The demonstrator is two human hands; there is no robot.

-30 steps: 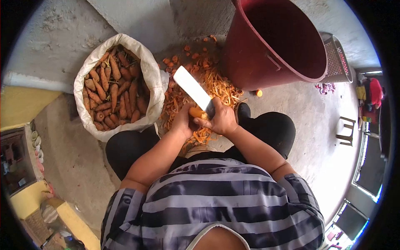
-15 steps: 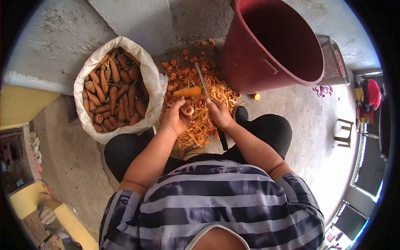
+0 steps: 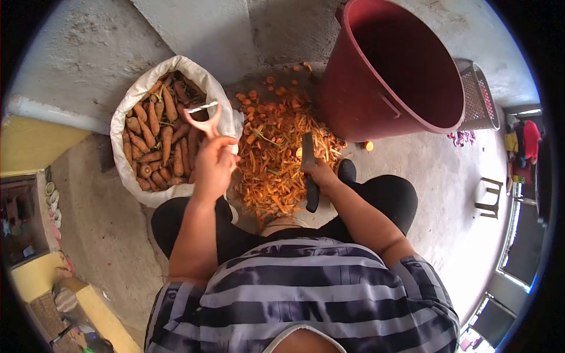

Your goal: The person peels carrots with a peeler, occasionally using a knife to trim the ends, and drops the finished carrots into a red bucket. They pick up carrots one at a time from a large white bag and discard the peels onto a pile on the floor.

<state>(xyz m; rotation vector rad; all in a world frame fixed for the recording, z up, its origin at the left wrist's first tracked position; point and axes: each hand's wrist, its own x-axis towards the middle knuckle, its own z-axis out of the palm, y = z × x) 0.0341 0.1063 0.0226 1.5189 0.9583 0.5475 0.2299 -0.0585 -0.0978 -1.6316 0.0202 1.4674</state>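
My left hand (image 3: 213,170) is closed around a Y-shaped peeler (image 3: 206,125), raised over the near right part of an open white sack (image 3: 220,88). Its blade points away from me, above the carrots (image 3: 154,120) that fill the sack, unpeeled and with soil on them. In my right hand (image 3: 321,176) is a knife (image 3: 308,152), its dark handle toward me and the blade pointing forward. Beneath the knife lies a heap of orange peelings and cut carrot ends (image 3: 273,176) on the floor.
A large dark red bin (image 3: 335,100) stands forward right of the heap, beside a perforated basket (image 3: 486,97) at the wall. My knees (image 3: 393,203) flank the peelings. A chair (image 3: 489,198) is farther right. One carrot piece (image 3: 368,145) lies near the bin.
The peeled carrot from between my hands is no longer in view. My left hand has moved left toward the sack, raising the peeler. My right hand has shifted slightly right with the knife.
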